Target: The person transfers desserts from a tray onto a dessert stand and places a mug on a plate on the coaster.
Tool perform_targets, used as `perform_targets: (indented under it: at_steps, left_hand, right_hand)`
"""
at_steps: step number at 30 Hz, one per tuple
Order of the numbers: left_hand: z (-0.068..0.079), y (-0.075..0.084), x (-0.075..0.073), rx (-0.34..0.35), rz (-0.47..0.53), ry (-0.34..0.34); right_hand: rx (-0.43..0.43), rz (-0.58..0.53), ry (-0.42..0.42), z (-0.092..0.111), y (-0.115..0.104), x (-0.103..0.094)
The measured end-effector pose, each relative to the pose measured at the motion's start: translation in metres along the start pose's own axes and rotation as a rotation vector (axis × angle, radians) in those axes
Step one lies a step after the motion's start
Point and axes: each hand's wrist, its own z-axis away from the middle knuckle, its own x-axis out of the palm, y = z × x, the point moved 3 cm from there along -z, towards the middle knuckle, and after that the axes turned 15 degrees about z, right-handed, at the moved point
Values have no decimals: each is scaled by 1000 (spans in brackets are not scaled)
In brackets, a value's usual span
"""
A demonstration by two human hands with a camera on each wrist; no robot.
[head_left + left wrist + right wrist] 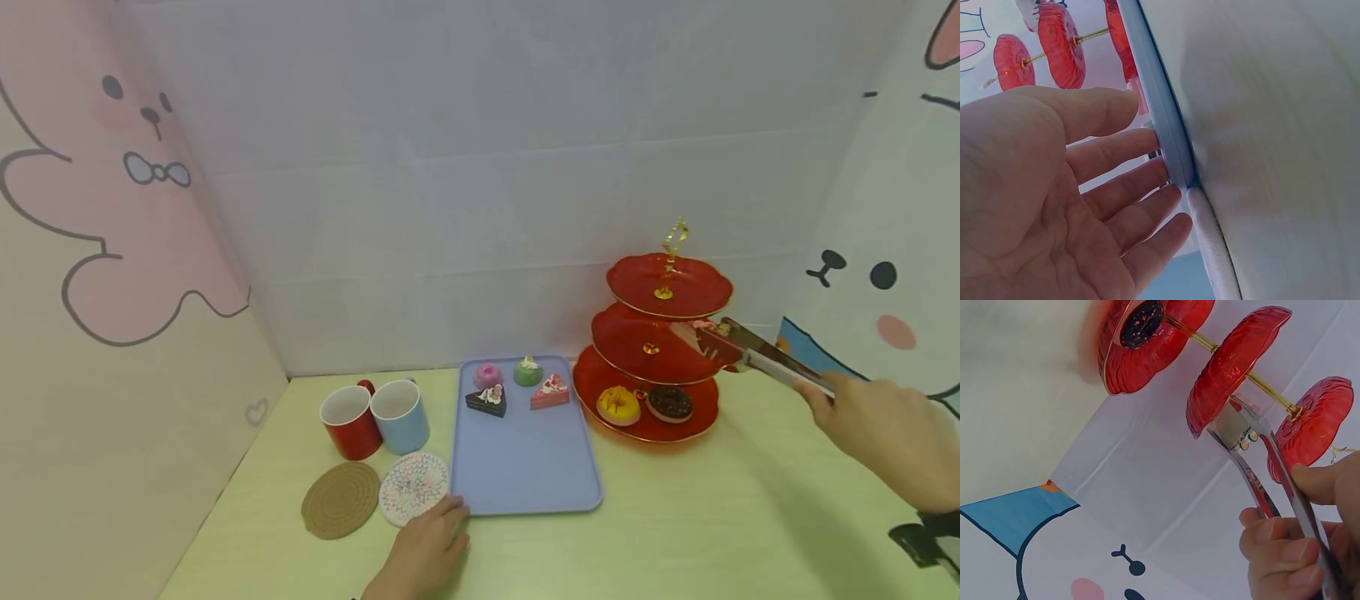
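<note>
My right hand [892, 433] grips a pair of metal tongs [1275, 456]. Between the tong tips is a pale cake piece [1230, 427] with small colored bits on top, at the middle tier of a red three-tier stand [641, 279]. A yellow donut [619, 406] and a chocolate donut [670, 403] lie on the bottom tier. My left hand [427, 546] has its fingers extended, fingertips at the near-left corner of a lavender tray [525, 467]. Toward the tray's far end sit a chocolate cake slice [487, 403], a pink cake slice [551, 393], a pink ring-shaped sweet [488, 375] and a green one [528, 372].
Left of the tray stand a red mug [358, 437] and a light blue mug [402, 423], side by side. In front of them lie a brown woven coaster [341, 500] and a white patterned coaster [414, 482]. A pale wall [450, 208] rises behind the table.
</note>
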Motion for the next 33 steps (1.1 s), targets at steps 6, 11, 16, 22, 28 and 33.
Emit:
perform_targets:
  at_steps: [6,11,16,22,28,33]
  left_hand:
    - [0,-1,-1,-23,8,-7]
    - [-1,-2,0,-18,6,-4]
    - [-1,-2,0,-12,7,-3]
    - [-1,-1,3,-3,4,-6]
    - [-2,-1,2,17,-2,4]
    - [-1,-3,1,9,1,7]
  right_hand:
    - [-57,-12,-59,-17,-1,5]
    - [-80,-70,-104,-33,-8,8]
    - [-109,-87,-95,-42,-14,10]
    - [-108,-102,-144,-43,-20,18]
    - [-104,-97,-150,-43,-22,18]
    - [-133,-113,-125,-43,-24,17]
